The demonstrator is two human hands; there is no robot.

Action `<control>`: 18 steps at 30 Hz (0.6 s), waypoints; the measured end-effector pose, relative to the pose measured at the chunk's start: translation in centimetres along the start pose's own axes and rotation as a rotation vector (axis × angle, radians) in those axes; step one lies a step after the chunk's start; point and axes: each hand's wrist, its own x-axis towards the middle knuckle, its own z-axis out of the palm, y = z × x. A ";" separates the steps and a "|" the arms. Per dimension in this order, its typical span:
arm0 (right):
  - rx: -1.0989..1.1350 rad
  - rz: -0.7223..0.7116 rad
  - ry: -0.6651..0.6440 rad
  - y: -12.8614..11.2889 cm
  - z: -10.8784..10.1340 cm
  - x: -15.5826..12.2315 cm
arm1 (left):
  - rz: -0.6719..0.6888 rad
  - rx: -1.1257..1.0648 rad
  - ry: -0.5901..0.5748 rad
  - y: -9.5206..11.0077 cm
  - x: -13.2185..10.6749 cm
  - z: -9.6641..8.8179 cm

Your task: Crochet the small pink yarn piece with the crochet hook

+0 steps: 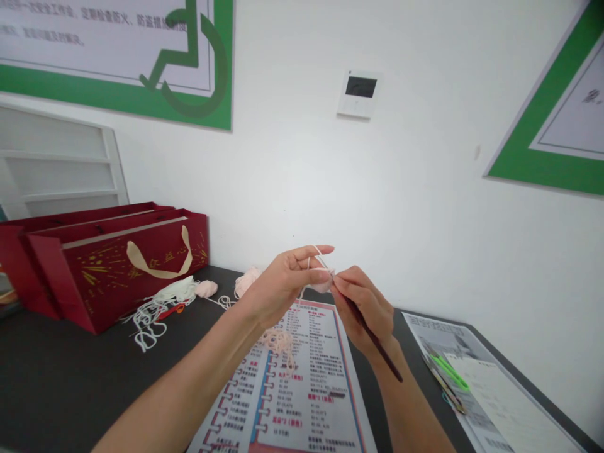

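My left hand (295,274) pinches a small pale pink crochet piece (321,286) between thumb and fingers. White yarn (319,255) runs over its raised index finger. In my right hand (365,305) is a crochet hook with a dark brown handle (377,346); its tip meets the work at my left fingertips. Both hands are close together above a printed pattern sheet (325,377). Loose pale pink yarn (279,343) lies on that sheet, below my left wrist. The hook's tip is too small to make out clearly.
Dark red gift bags (127,270) stand at the left. Beside them lie tangled white yarn (160,302), a small pink piece (206,289) and a pink yarn ball (247,280). Papers with a green pen (450,372) and a notebook (500,390) lie right. A white wall rises behind.
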 end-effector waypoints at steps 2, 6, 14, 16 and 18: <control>-0.085 -0.043 0.036 -0.1 0.5 -0.2 | 0.021 -0.031 0.034 -0.3 0.0 0.2; -0.091 0.174 0.131 -1.7 1.0 0.1 | 0.155 0.121 0.158 -0.6 -0.2 0.6; 0.705 0.749 0.256 -3.0 -0.6 2.2 | 0.250 0.430 0.142 0.7 -0.5 -0.5; 0.543 0.677 0.192 -2.9 -1.0 2.1 | 0.293 0.495 0.136 0.8 -0.5 -0.7; 0.304 0.541 0.087 -2.9 -1.6 1.7 | 0.338 0.538 0.126 0.8 -0.5 -0.8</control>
